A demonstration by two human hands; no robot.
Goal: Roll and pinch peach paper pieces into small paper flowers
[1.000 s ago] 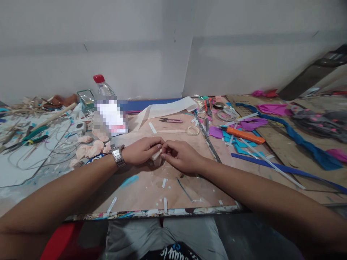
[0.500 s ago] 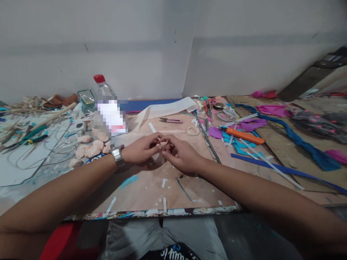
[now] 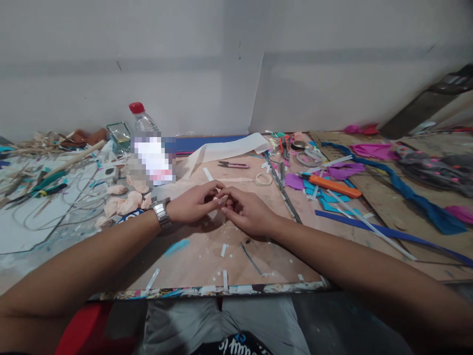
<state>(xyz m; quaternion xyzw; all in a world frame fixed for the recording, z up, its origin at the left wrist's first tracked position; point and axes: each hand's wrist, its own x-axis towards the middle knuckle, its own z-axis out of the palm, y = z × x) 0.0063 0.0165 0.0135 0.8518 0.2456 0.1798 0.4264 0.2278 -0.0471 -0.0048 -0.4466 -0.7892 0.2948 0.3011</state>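
Observation:
My left hand (image 3: 195,202), with a metal watch (image 3: 161,213) on its wrist, meets my right hand (image 3: 249,211) over the middle of the worktable. Thumbs and fingers of both are curled together, the fingertips touching. Something small and pale seems to sit between them, but it is mostly hidden and I cannot name it. Beneath the hands lies brown paper (image 3: 207,251) with several white strips on it. Beyond them rest thread snips (image 3: 233,165) with pink handles, a roll of tape (image 3: 263,179) and a sheet of pale paper (image 3: 229,149).
A red-capped bottle (image 3: 145,118) and a lit phone (image 3: 153,158) stand at the back left, near pliers (image 3: 51,190) and crumpled peach pieces (image 3: 123,203). To the right are an orange utility knife (image 3: 334,185), a metal ruler (image 3: 283,190) and blue strips (image 3: 391,231).
Both hands stay almost in place, still pressed together at the fingertips. The whole view has shifted very slightly.

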